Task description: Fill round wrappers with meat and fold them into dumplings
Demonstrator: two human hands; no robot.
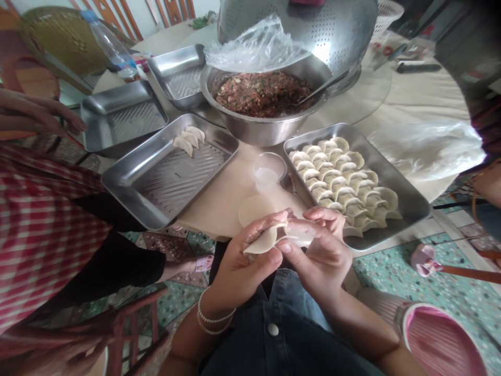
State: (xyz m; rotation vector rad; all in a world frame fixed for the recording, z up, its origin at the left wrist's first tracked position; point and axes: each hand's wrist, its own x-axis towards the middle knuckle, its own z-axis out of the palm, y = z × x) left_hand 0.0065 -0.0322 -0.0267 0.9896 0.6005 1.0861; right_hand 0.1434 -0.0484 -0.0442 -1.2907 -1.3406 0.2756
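Note:
Both my hands pinch one pale dumpling (278, 236) above my lap, just off the table's near edge. My left hand (245, 258) cups it from below with thumb and fingers closed on the folded wrapper. My right hand (324, 250) pinches the dumpling's right end. A stack of round wrappers (252, 209) lies on the table just beyond my hands, beside a small clear bowl (269, 169). A steel bowl of minced filling (262, 96) with a spoon stands further back.
A steel tray (407, 193) at right is packed with several folded dumplings. Another tray (164, 183) at left holds a few. Two empty trays (117, 117) sit behind. A person in a red checked shirt (43, 230) sits at left, one hand (39, 112) raised. A colander (336, 31) stands at the back.

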